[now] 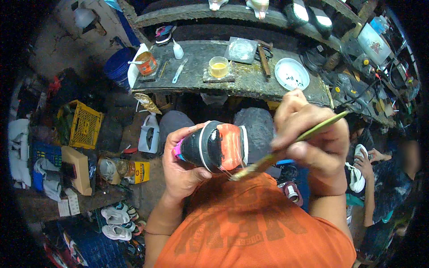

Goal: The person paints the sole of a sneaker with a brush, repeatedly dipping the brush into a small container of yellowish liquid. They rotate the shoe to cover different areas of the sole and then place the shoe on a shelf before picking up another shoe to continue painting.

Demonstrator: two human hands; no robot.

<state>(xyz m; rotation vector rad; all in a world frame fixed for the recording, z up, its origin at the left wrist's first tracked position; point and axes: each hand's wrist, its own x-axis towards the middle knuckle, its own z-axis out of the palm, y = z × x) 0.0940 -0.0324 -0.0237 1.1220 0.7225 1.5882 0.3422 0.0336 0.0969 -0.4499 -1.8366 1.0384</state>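
A shoe (213, 145) is held in front of my chest by my left hand (178, 172), its fingers and thumb wrapped round the sides. The shoe is black with a pale band, pink and purple at its left end, and a wet-looking salmon-orange area on the right. My right hand (313, 140) grips a thin brush (322, 126) in closed fingers. Thin sticky strands stretch from the shoe to the bristles, just below the orange area. Beyond my hands, on the bench, stands a clear cup of yellow liquid (218, 67).
The worn bench (192, 82) holds an orange-labelled can (145, 64), a white squeeze bottle (178, 50), a hammer (264, 62) and a round white dish (292, 74). At left are a yellow crate (81, 124) and several shoes (117, 223). Another person (385, 192) handles a white shoe at right.
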